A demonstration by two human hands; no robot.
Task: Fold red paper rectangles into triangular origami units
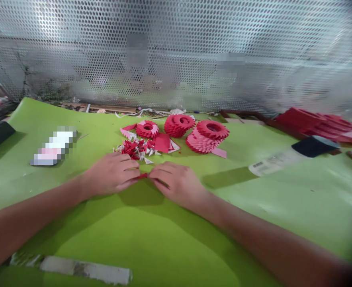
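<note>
Left hand (113,173) and right hand (176,181) meet almost fingertip to fingertip, each with its fingers pinched together on one end of the same small piece. Beyond them a perforated metal panel (176,59) fills the whole background, and under them spreads a glossy green table cover (176,239). Far off to the right lies a stack of red paper (307,123); nearer, a clear container with a dark end (311,146) lies on its side. One pale, worn strip (83,269) lies at the near edge, and a phone-like slab (55,145) rests left of the left hand. Three red-and-pink folded-paper rings (204,139) stand past the hands. In front of them sits a loose pile of red and white folded bits (132,148), just beyond the left fingers, with a red card (163,142) beside it. Smallest is the red paper piece (143,175) in the gap between the fingertips, its long axis running left to right; neither hand is clearly nearer. Marks on the container's whitish patch are too blurred to read, the slab's face is pixelated, and no brand is legible.
</note>
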